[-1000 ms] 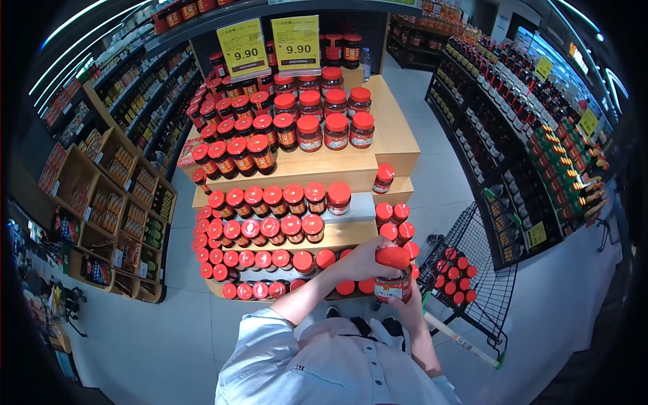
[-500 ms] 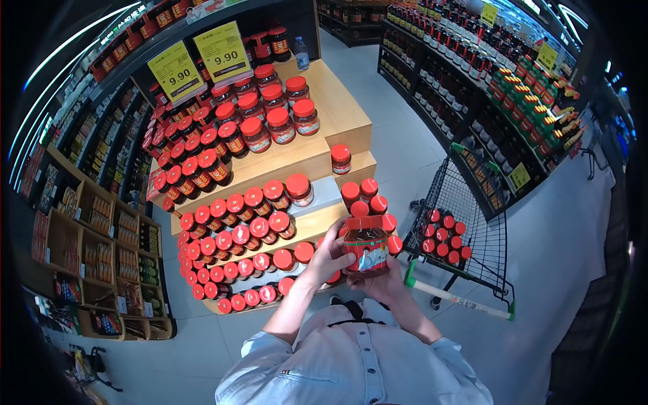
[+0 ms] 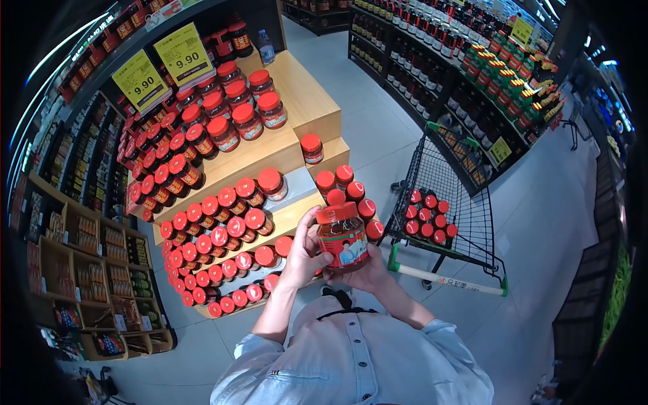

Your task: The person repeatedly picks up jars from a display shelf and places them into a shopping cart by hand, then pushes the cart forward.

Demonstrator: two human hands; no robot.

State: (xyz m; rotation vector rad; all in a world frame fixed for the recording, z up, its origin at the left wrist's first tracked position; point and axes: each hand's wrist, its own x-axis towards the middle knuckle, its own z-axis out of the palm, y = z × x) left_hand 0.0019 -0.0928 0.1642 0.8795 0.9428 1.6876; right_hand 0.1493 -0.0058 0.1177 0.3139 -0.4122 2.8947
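Note:
Both my hands hold one red-lidded glass jar (image 3: 342, 239) in front of my chest. Its contents look dark, and the red and green label with a figure on it faces me. My left hand (image 3: 305, 256) wraps the jar's left side, with the thumb on the label. My right hand (image 3: 368, 273) supports it from below and the right, its fingers partly hidden behind the jar. Just beyond the jar stand several similar red-lidded jars (image 3: 345, 174) on the low end of the display.
A stepped wooden display (image 3: 307, 101) carries rows of red-lidded jars, with yellow price signs (image 3: 182, 55) and a water bottle (image 3: 266, 48) on top. To the right stands a shopping cart (image 3: 466, 202) with several red-lidded jars inside. Bottle shelves (image 3: 418, 61) line the aisle behind it.
My view has shifted, so the display and cart appear further left. The jar in my hands has turned slightly, and its label figure shows more plainly. Both hands keep their hold.

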